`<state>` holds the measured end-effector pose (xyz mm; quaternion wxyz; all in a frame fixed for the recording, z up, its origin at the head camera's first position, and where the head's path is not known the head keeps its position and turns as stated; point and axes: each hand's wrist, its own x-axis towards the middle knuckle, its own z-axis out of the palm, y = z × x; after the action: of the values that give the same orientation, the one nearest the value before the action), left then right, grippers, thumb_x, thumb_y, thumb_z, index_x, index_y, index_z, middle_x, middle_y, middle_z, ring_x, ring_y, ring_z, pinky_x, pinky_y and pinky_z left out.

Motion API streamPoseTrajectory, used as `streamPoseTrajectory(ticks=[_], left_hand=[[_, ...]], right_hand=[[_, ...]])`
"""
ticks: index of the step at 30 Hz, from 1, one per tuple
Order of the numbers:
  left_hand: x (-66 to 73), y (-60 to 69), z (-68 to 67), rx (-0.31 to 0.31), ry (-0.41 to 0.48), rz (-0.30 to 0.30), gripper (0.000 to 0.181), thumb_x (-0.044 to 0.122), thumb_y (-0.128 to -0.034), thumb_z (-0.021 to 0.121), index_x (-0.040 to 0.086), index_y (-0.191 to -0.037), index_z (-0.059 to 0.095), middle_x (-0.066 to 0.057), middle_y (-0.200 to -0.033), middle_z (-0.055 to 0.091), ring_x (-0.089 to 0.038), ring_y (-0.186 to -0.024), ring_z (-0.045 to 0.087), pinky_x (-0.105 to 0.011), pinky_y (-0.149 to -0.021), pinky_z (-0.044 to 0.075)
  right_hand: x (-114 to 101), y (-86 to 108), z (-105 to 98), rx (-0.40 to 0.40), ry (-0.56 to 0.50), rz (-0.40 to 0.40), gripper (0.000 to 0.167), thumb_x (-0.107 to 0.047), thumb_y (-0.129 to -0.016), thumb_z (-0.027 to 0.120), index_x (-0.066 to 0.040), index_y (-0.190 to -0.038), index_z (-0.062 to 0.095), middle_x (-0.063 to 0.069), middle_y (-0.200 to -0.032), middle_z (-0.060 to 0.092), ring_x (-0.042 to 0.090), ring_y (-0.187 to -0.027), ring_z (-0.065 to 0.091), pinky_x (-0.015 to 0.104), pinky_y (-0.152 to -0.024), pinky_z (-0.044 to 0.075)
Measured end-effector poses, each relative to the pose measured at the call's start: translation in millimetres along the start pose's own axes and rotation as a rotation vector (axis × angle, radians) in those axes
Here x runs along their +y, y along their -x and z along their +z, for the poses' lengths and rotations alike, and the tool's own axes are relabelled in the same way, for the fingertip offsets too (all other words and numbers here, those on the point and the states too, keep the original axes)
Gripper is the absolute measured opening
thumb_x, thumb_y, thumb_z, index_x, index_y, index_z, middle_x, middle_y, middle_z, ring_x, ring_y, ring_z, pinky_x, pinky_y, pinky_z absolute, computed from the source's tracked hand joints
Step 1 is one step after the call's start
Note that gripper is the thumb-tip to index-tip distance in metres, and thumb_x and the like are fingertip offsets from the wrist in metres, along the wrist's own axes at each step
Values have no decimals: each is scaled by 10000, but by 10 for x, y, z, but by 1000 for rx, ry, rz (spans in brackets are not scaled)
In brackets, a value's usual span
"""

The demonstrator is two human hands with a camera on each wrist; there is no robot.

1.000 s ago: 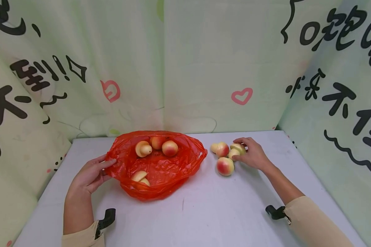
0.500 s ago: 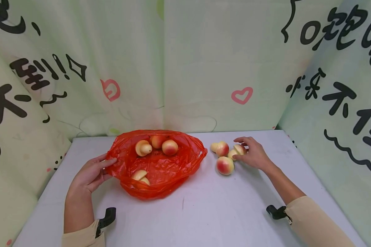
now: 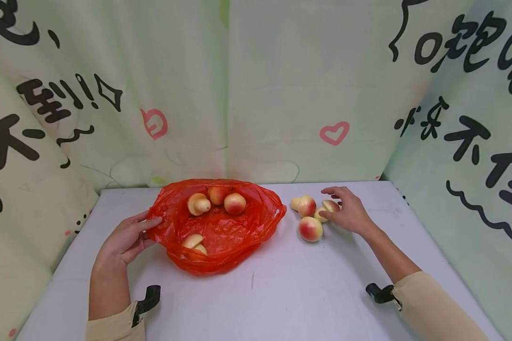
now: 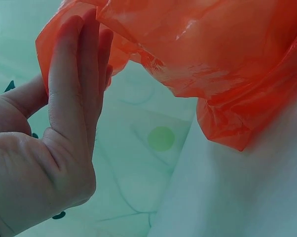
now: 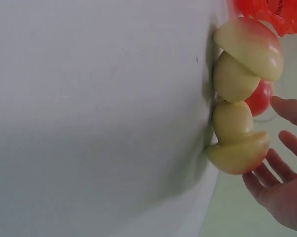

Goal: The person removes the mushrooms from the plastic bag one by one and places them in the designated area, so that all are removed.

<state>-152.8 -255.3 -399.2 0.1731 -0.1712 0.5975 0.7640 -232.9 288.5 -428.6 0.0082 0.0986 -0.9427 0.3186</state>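
Observation:
My left hand [image 3: 121, 241] pinches the left rim of a red plastic bag [image 3: 234, 234] between thumb and straight fingers; in the left wrist view the bag's film [image 4: 198, 44] hangs from the fingertips. Inside lie several mushroom-shaped pieces, among them a pale-stemmed mushroom [image 3: 198, 204] and a red-yellow cap [image 3: 234, 203]. Right of the bag, three similar mushrooms sit close together: a front one [image 3: 310, 229], a back one [image 3: 305, 206] and a right one [image 3: 331, 206]. My right hand [image 3: 349, 211] is spread around the right one; its fingertips lie at the cap [image 5: 240, 154] in the right wrist view.
A white-covered table [image 3: 264, 303] bears everything. Printed cloth walls [image 3: 273, 94] rise behind it and at both sides. Black wrist mounts [image 3: 380, 293] sit at both sleeve cuffs.
The right mushroom has turned slightly, showing more red on its cap. My right hand's fingers have shifted a little off it. The left hand and bag stay nearly still.

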Motion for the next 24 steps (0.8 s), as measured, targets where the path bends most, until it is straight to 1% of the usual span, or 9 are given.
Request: streamPoseTrajectory(ticks=[5, 12, 19, 24], left_hand=[[-1, -12, -7, -2, -3, 3, 816, 266, -1001, 717, 138, -1661, 254, 122, -1074, 725, -102, -972, 753, -292, -900, 619], [-12, -36, -25, -22, 6, 17, 818, 248, -1011, 703, 122, -1665, 229, 112, -1065, 731, -109, -960, 758, -288, -880, 625], [-5, -28, -23, -20, 10, 10, 820, 259, -1006, 709, 135, -1663, 233, 117, -1077, 727, -108, -976, 761, -301, -905, 619], [-5, -26, -26, -17, 6, 7, 835, 269, -1001, 717, 143, -1666, 230, 118, -1092, 716, -107, -988, 756, -303, -919, 615]], right_hand=[[-109, -8, 17, 33, -23, -9, 579, -169, -897, 817, -69, -1411, 569, 212, -1434, 512, 442, -1327, 497, 624, -1113, 469], [-326, 0, 95, 117, -49, -101, 559, -129, -884, 828, -74, -1380, 577, 183, -1394, 548, 391, -1283, 539, 610, -1079, 506], [-532, 2, 163, 154, -85, -175, 502, -106, -883, 829, -85, -1337, 614, 140, -1332, 588, 331, -1237, 574, 579, -1035, 547], [-690, 5, 223, 148, -147, -223, 480, -96, -876, 834, -104, -1315, 639, 107, -1310, 607, 298, -1212, 591, 557, -1006, 573]])
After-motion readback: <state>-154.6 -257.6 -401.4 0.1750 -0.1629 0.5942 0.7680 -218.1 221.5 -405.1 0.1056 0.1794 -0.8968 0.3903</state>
